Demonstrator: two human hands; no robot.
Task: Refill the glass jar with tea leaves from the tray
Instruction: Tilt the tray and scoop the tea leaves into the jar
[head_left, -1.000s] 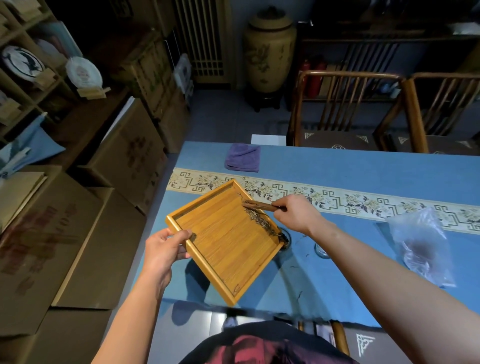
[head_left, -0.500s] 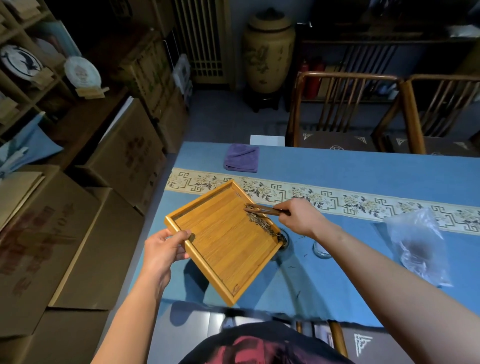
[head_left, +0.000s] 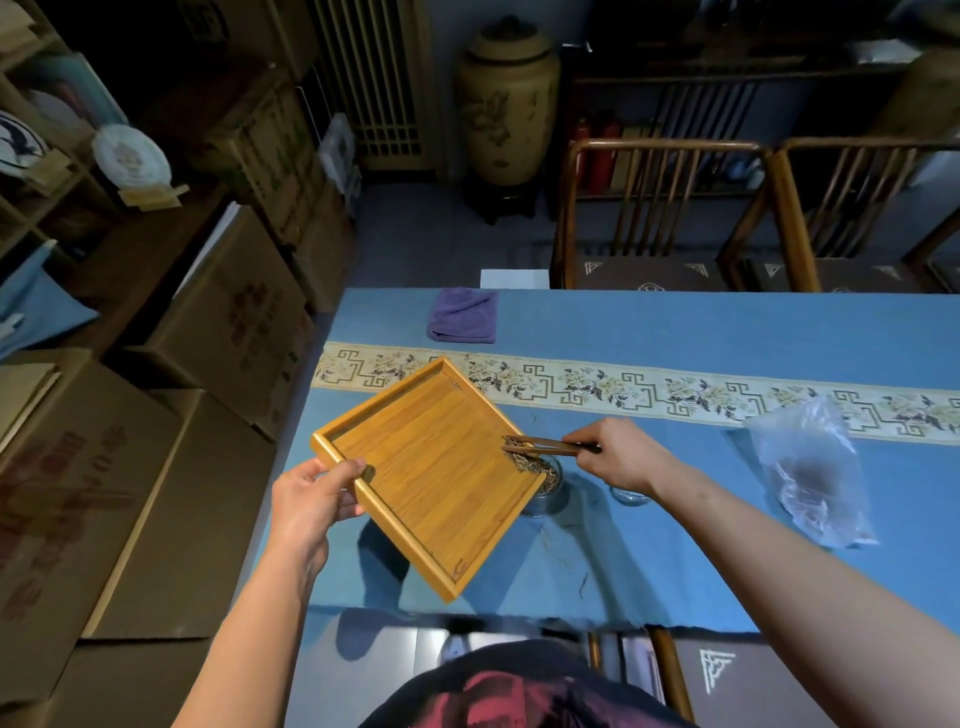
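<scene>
A long table (head_left: 675, 332) under a blue cloth fills the middle of the view, a patterned cream runner (head_left: 649, 387) crossing it from side to side. Above its near left part a square bamboo tray (head_left: 431, 467) is held tilted, one corner pointing at the person and its right edge dipping over a small glass jar (head_left: 545, 493) that stands on the cloth. The left hand (head_left: 311, 499) grips the tray's left rim, thumb on top and fingers curled beneath. The right hand (head_left: 615, 454) pinches a pair of wooden tongs (head_left: 540, 445), their tips resting at the tray's right edge. A small heap of tea leaves (head_left: 527, 463) lies there, just beside the jar's mouth. A crumpled plastic bag (head_left: 810, 478) lies well to the right, and a folded purple cloth (head_left: 462, 322) sits at the far edge.
</scene>
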